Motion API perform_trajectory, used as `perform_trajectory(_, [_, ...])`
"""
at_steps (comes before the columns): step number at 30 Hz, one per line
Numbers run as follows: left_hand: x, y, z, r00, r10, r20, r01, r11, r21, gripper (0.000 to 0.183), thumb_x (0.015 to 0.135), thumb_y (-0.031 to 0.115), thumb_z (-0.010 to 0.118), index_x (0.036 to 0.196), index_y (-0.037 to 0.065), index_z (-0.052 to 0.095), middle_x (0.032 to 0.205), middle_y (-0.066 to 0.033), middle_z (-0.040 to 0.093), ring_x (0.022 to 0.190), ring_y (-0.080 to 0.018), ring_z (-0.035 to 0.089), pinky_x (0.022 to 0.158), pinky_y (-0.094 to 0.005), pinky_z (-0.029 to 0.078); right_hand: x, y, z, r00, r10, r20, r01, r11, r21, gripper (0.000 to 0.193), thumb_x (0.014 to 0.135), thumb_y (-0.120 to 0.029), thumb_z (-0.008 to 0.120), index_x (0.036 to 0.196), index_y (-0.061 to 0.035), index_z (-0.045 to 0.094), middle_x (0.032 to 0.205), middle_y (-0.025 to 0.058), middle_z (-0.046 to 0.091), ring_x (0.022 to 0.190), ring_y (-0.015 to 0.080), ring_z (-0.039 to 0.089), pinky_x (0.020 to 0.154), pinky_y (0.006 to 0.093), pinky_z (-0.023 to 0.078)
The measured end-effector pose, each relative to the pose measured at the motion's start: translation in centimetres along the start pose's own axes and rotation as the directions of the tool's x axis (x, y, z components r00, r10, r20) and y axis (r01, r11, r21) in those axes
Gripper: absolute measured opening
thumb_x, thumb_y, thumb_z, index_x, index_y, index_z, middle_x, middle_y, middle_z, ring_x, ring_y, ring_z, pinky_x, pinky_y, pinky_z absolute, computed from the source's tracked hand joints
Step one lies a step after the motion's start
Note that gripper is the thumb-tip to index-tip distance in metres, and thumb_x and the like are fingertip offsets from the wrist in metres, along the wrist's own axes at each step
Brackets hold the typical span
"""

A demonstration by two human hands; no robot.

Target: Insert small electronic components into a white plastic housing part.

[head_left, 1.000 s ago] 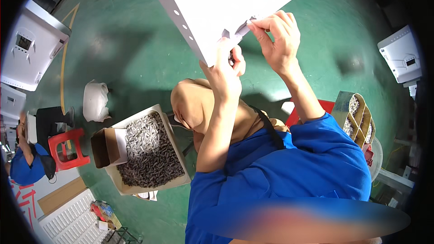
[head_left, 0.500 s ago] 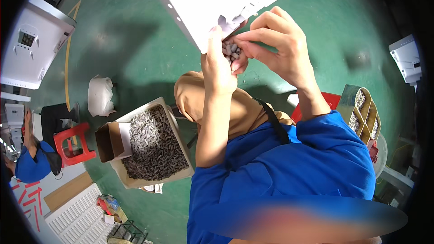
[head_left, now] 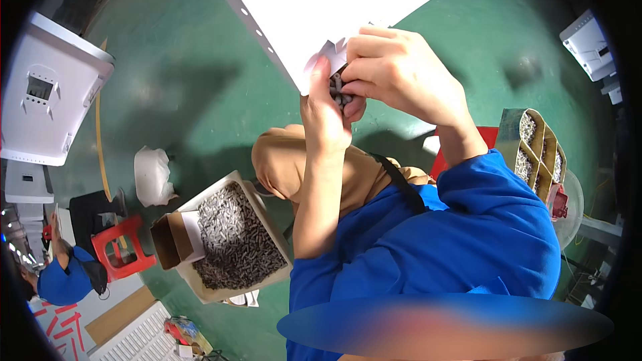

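A large white panel with a row of holes along one side fills the top middle. My left hand is cupped under its lower corner, thumb resting on the panel. Several small grey cylindrical pieces lie in that palm, fingers curled around them. My right hand is closed, its fingertips bunched over the pieces beside the panel's bent lower edge. Whatever those fingertips grip is hidden.
On the left stands a bin of grey pieces, an open cardboard box at its edge. A white bag, a red stool and a person are farther left. A divided tray sits at the right.
My right hand has shifted slightly left and down, its fingers now closer together over the pieces. The view has tilted, so the bin and stool appear lower.
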State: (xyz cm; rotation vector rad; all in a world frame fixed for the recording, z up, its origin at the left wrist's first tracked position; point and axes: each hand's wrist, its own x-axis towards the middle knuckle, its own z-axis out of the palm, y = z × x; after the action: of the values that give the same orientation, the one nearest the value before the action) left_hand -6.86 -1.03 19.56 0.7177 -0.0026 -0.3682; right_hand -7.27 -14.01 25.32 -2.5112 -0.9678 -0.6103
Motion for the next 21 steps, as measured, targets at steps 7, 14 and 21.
perform_trajectory(7, [0.4, -1.2, 0.9, 0.999, -0.047, -0.001, 0.047, 0.999, 0.028, 0.031, 0.093, 0.036, 0.044, 0.078, 0.009, 0.051, 0.054, 0.0016, 0.045, 0.035, -0.008, 0.033, 0.032, -0.0218, 0.021, -1.6, 1.3, -1.2, 0.994, -0.101, 0.042, 0.103, 0.994, -0.043, 0.016, 0.064, -0.015, 0.063, 0.062, -0.0039, 0.051, 0.072, 0.0052, 0.049, 0.071, 0.0215, 0.053, 0.06, 0.034, 0.048])
perform_trajectory(14, [0.5, -2.0, 1.6, 0.994, -0.093, 0.062, 0.095, 0.995, -0.033, 0.03, 0.093, 0.033, 0.042, 0.078, 0.008, 0.05, 0.056, 0.0008, 0.046, 0.038, -0.0078, 0.034, 0.033, -0.021, 0.023, -2.5, 1.4, -2.5, 0.996, -0.083, 0.021, 0.084, 0.996, -0.041, 0.018, 0.062, -0.012, 0.068, 0.076, -0.0038, 0.061, 0.076, 0.0047, 0.053, 0.07, 0.0212, 0.055, 0.059, 0.0315, 0.046])
perform_trajectory(21, [0.8, -2.0, 2.7, 0.985, -0.106, 0.137, 0.095, 0.992, 0.088, 0.039, 0.095, 0.031, 0.035, 0.081, -0.001, 0.052, 0.059, -0.0073, 0.052, 0.037, -0.0071, 0.033, 0.033, -0.0208, 0.024, -6.5, 3.1, -3.8, 0.791, 0.459, -0.405, -0.382, 0.887, 0.26, 0.016, 0.073, 0.007, 0.063, 0.087, 0.0005, 0.066, 0.074, 0.0053, 0.065, 0.064, 0.0105, 0.061, 0.059, 0.0206, 0.047])
